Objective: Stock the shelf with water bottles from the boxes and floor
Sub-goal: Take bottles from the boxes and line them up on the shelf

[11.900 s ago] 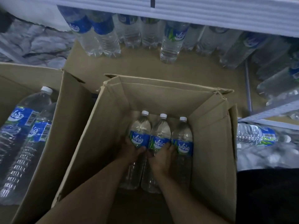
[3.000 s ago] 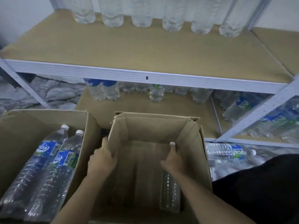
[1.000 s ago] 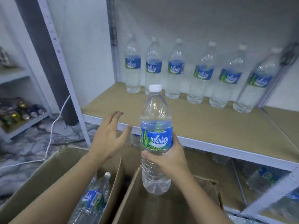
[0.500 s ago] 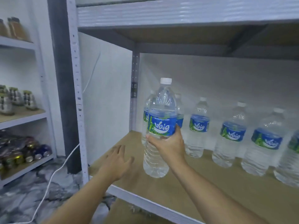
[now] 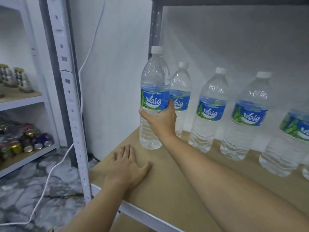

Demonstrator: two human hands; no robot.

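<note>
Four water bottles with blue labels stand in a back row (image 5: 209,111) along the white rear wall, running from the centre to the right edge of the frame, where a sliver of another shows. They stand on the shelf (image 5: 167,190), a tan board with a white front edge that fills the lower right. A fifth bottle (image 5: 154,76), white-capped and upright, is left of centre, in front of the row's leftmost bottle and partly covering it. The right hand (image 5: 161,121) grips it, fingers and thumb curled round its body just under the label. Its base is at the board or just above it; I cannot tell which. The left hand (image 5: 128,168) lies flat, palm down, on the board near the front left corner, fingers straight and close together and thumb spread toward the right, near the held bottle but apart from it. A white perforated post (image 5: 71,106) rises at the shelf's front left corner, and a white cord (image 5: 50,178) trails behind it down to the marbled floor (image 5: 25,198). At the left edge, a second rack holds cans (image 5: 25,141) low down and jars (image 5: 15,79) above.
</note>
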